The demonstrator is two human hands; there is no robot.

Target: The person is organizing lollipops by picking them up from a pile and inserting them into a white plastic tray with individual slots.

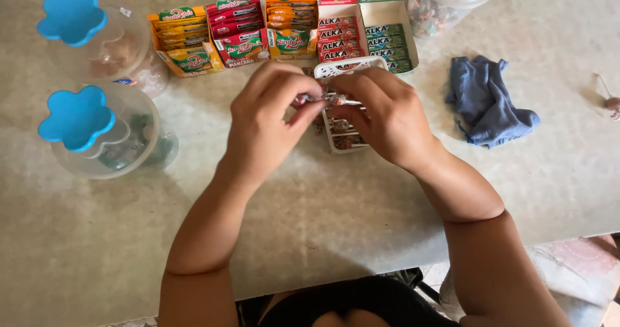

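Left hand (pixel 268 117): fingers bent inward, thumb and forefinger pinched narrow on one end of a small wrapped candy (pixel 326 99); the pinch looks set to keep the twisted wrapper end from slipping
Right hand (pixel 381 114): pinched on the other end of the same candy, knuckles up, so the piece is stretched between both hands
Candy: a small sweet in a shiny wrapper, held in the air between the fingertips, just above the white basket (pixel 349 65)
Basket: a small white slatted plastic tray directly under the grip, partly hidden by the hands; more wrapped sweets lie in it, close enough that a dropped piece would probably land inside
Beyond the grip: open display boxes of candy sticks in a row, orange (pixel 184 39), red (pixel 236 26) and green (pixel 387 39), flaps up so their contents show
Left of the grip: two clear plastic jars with blue flower-shaped lids (pixel 76 117), well apart from the hands; sweets show dimly inside
Right of the grip: a crumpled blue cloth (pixel 487 101) on the pale table (pixel 323 223); untouched
Far right edge: a small brown object, too small to tell
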